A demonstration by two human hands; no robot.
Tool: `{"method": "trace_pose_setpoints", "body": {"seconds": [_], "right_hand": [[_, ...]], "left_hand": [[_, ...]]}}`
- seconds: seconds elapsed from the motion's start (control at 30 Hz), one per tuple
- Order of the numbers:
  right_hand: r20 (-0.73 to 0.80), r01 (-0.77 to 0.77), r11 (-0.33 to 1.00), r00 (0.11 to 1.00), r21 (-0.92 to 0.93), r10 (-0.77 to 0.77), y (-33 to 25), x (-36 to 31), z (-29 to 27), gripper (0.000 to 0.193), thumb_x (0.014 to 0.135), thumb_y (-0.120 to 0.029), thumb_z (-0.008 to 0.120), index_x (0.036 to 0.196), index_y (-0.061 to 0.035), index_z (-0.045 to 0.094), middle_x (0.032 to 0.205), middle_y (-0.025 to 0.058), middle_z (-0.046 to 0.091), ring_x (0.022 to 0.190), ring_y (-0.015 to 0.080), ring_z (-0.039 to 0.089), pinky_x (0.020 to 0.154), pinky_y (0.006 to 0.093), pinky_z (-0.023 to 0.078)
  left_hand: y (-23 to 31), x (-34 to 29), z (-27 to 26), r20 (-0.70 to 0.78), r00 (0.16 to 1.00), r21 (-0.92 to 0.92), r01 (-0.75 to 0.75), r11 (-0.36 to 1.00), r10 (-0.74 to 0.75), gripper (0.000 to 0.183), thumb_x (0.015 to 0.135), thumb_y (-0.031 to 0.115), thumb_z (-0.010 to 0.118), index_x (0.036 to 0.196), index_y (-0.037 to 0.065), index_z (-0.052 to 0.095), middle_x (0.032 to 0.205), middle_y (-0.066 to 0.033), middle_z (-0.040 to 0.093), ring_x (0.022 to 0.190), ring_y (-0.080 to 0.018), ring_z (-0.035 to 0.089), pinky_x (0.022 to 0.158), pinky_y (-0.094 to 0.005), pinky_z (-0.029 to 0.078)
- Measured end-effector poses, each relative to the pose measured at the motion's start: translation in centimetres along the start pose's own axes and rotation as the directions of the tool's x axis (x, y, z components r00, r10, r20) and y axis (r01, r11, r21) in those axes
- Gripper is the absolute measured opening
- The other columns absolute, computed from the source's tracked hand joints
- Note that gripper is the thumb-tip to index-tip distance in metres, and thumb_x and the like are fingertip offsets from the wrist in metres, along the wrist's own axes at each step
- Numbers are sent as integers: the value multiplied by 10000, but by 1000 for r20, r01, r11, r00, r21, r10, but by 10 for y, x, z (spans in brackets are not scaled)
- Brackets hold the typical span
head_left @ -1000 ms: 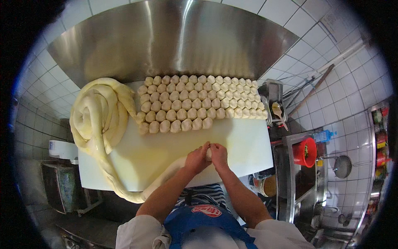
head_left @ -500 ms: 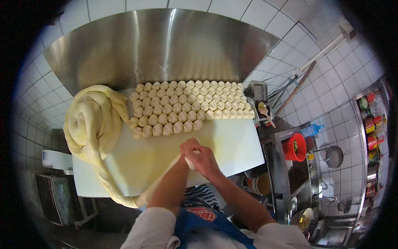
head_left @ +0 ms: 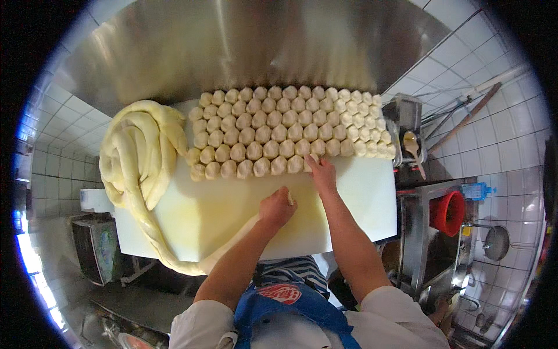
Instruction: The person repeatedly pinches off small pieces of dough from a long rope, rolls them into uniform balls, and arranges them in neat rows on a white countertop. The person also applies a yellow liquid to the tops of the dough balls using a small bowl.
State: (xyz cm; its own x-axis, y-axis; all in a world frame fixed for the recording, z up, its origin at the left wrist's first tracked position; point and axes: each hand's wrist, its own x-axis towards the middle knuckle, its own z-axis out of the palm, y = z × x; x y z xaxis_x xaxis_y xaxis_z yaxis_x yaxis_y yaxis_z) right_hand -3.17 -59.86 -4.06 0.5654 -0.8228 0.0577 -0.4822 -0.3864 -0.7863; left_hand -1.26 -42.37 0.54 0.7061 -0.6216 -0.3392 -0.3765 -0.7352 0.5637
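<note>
A thick rope of pale dough [head_left: 152, 235] runs from a big coil [head_left: 137, 145] at the left, dips over the front edge of the white board, and rises to my left hand [head_left: 278, 209]. That hand is closed around the rope's end, and a bit of dough shows past the fingers. Farther right and forward, my right hand [head_left: 324, 174] pinches a small dough ball [head_left: 314, 157] at the right end of the nearest row. Neat rows of dough balls [head_left: 263, 135] fill the back of the board, with smaller ones [head_left: 365, 119] at the right.
The white board [head_left: 354, 200] has a steel splash panel [head_left: 261, 46] behind it. To the right stand a metal container [head_left: 408, 110] with a ladle [head_left: 414, 154], a red bucket [head_left: 447, 214] and a sink. A white box [head_left: 95, 200] is beside the board's left edge.
My hands have come apart. The right hand moved forward and right to the rows with a dough ball, while the left keeps the rope's end. The view has shifted closer to the board.
</note>
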Motion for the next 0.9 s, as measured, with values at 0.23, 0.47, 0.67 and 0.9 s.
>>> {"method": "trace_pose_setpoints", "body": {"seconds": [0.23, 0.47, 0.67, 0.9], "right_hand": [[410, -105, 991, 903, -79, 129, -58, -133, -40, 491, 967, -444, 605, 1108, 18, 693, 1014, 261, 714, 966, 434, 687, 880, 497, 528], [185, -11, 993, 982, -114, 32, -101, -151, -62, 371, 969, -339, 586, 1024, 14, 688, 972, 270, 708, 938, 445, 687, 838, 487, 539], [137, -45, 990, 989, -131, 63, -99, -147, -72, 373, 909, -336, 655, 981, 27, 703, 931, 238, 729, 900, 416, 710, 815, 472, 561], [125, -297, 934, 953, 200, 277, -23, -50, -55, 363, 858, -229, 729, 1127, 7, 669, 966, 131, 692, 914, 178, 638, 794, 329, 530]], "left_hand": [[-39, -56, -20, -229, 867, -22, -459, 888, 442, 900, 770, 349, 829, 1479, 67, 352, 1113, -218, 696, 984, -425, 693, 860, -514, 554], [-11, -71, -26, -54, 960, -170, -282, 944, 276, 408, 913, 286, 629, 1242, 75, 512, 1067, -176, 724, 910, -420, 713, 755, -519, 576], [-3, -48, -11, -19, 979, -4, -201, 980, 201, 228, 919, 259, 602, 1057, 77, 585, 1007, -181, 728, 919, -385, 722, 776, -510, 574], [-29, -19, 3, -58, 998, 11, -10, 1000, 11, 252, 875, 267, 633, 1013, 64, 578, 991, -182, 722, 941, -401, 707, 824, -530, 557]]}}
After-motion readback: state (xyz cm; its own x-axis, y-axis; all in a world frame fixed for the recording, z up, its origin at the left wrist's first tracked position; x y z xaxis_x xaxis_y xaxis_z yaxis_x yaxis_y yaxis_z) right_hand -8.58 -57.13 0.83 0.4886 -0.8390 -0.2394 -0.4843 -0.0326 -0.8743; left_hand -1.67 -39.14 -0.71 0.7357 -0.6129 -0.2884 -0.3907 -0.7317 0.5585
